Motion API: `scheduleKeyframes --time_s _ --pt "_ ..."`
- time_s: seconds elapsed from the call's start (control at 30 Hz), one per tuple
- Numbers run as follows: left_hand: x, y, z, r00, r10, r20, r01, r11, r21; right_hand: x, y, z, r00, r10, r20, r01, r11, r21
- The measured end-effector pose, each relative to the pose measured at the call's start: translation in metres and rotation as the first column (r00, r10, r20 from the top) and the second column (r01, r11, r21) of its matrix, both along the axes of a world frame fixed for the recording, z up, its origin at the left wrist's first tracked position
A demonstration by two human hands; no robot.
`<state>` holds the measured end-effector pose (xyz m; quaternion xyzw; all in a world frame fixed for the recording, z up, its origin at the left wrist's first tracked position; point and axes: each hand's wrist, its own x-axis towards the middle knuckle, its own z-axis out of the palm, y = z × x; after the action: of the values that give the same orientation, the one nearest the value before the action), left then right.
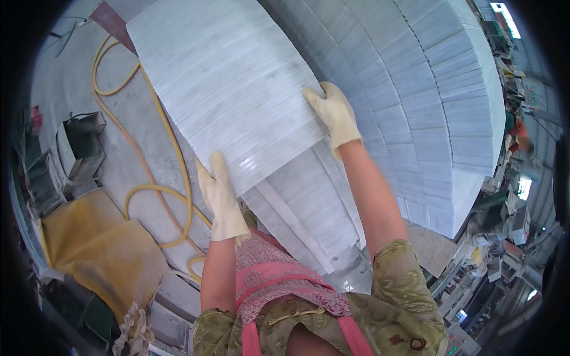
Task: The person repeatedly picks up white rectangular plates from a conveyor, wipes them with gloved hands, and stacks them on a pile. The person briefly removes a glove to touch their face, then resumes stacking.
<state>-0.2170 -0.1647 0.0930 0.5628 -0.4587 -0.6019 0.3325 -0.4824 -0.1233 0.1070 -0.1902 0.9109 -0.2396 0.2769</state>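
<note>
A long row of thin grey-white stone tiles [225, 83], packed tightly face to face, runs away from me. My left hand [221, 199], in a cream glove, grips the left corner of its near end, with some fingers hidden along the side. On the opposite edge my right hand [335, 115], gloved alike, has its thumb over the top and its fingers down the outer side. Both hands are closed on the near tiles. Below this row, closer to my body, lie more flat pale stone pieces [309, 207], with narrow strips among them.
A big stack of similar tiles [415, 101] rises close on the right. Yellow hose [178, 142] loops over the floor at left, near a brownish-yellow sheet [107, 249] and a dark box-like container [80, 145]. Machinery and another person [520, 135] appear far right.
</note>
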Motion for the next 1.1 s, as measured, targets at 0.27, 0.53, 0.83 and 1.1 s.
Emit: scheduleKeyframes --time_s 0.27,0.53,0.83,1.1 --pt "0.008 0.000 -0.023 0.999 -0.022 0.030 0.022 1.000 0.008 0.014 -0.006 -0.011 0.991 -0.105 -0.083 0.090 0.983 -0.163" --pt "0.004 -0.002 -0.002 0.997 -0.043 0.062 0.044 0.999 -0.010 0.016 0.004 -0.001 0.997 -0.047 0.059 0.058 0.978 -0.202" --pt "0.077 0.010 -0.076 0.863 0.247 -0.441 -0.023 0.891 0.454 -0.033 0.100 -0.024 0.741 -0.013 0.671 0.405 0.806 -0.432" --pt "0.053 0.037 -0.058 0.793 -0.425 0.435 0.444 0.894 0.064 -0.024 0.112 -0.074 0.997 0.070 0.025 -0.065 0.986 -0.153"
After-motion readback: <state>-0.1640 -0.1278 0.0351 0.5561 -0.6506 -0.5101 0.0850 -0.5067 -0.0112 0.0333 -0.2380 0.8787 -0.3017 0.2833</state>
